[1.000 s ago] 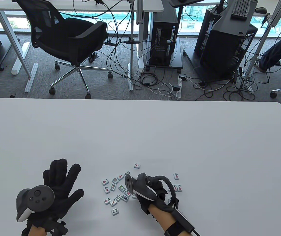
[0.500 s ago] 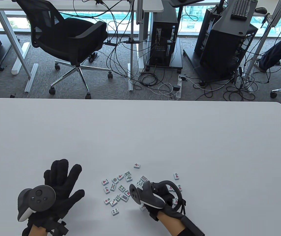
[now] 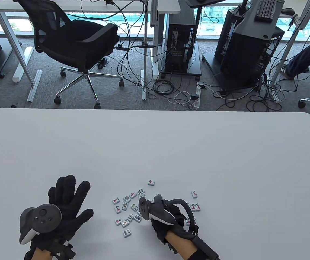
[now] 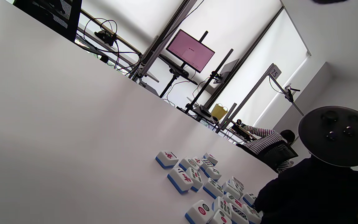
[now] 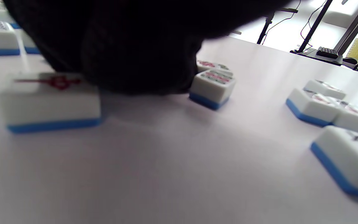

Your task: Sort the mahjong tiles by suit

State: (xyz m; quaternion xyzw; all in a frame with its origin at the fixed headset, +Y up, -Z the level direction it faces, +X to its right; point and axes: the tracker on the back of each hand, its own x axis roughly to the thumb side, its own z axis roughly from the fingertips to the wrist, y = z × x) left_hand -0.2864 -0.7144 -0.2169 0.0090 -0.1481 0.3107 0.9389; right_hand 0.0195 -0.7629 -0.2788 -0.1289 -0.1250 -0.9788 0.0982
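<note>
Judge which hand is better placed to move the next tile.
Right. The right hand is down among the mahjong tiles, while the left hand rests flat, fingers spread, off to their left.

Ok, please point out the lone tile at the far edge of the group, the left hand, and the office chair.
lone tile (image 3: 151, 182), table view, its top face.
left hand (image 3: 69, 199), table view, back of the spread fingers.
office chair (image 3: 89, 46), table view, the seat.

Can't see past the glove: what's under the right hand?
Right hand hangs low over the table; tiles flank its fingers. Anything beneath is covered.
</note>
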